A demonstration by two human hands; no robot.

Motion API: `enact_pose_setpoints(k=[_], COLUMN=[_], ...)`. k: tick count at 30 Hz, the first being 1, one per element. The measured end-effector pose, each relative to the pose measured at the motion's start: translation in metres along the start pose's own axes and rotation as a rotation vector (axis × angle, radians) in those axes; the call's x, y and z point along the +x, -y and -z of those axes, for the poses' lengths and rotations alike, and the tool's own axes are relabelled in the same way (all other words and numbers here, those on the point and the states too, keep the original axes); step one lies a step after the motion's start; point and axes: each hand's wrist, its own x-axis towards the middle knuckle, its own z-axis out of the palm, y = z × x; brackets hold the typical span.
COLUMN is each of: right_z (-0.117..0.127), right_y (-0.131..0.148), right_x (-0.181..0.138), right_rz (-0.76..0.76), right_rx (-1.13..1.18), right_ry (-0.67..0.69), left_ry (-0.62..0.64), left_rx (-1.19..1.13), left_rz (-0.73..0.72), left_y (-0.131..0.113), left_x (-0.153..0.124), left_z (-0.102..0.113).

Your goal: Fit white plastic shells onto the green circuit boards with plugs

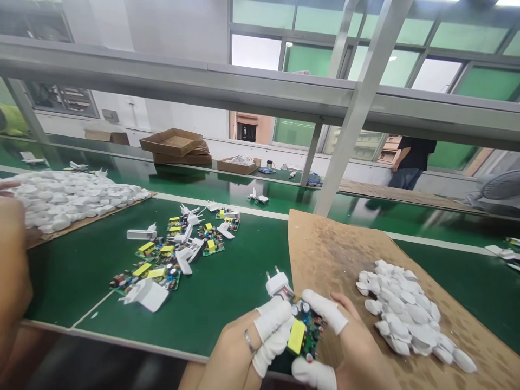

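The small green circuit board [312, 335], crowded with components and carrying a bright yellow block [296, 337], sits between the two hands above the near edge of the glossy green worktop [227, 303]. Its populated face shows, probably so that the parts stay in sight and the grip falls mostly on the edges. A white plastic plug piece with two metal pins [277, 284] juts out at its upper left, pins pointing away from the person, perhaps to keep them clear of the fingers. White rounded pieces [408, 309] are heaped on a brown cardboard sheet [325, 233] to the right, likely to keep them together and off the worktop; a loose cluster of similar boards and white plug pieces [148, 295] lies to the left, seemingly within reach. The left hand [235, 349], with a ring and white finger covers, is nearly closed, its fingers bent against the board's left side, just below the plug piece. The right hand [357, 349] is part-open in a wide pinch, one covered finger at the board's upper edge and the covered thumb at its lower edge.
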Motion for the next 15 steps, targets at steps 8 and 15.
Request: enact_pose_setpoints(k=[8, 15], right_z=[-0.011, -0.011], right_y=[0.013, 0.015], right_x=[0.008, 0.022], right_rz=[0.278, 0.39], right_rx=[-0.322, -0.401], right_ry=[-0.096, -0.038], left_ry=[-0.168, -0.248], left_rx=[-0.064, -0.084], left_rz=[0.074, 0.204], left_y=[0.006, 0.017], left_x=[0.0, 0.015], left_z=[-0.006, -0.02])
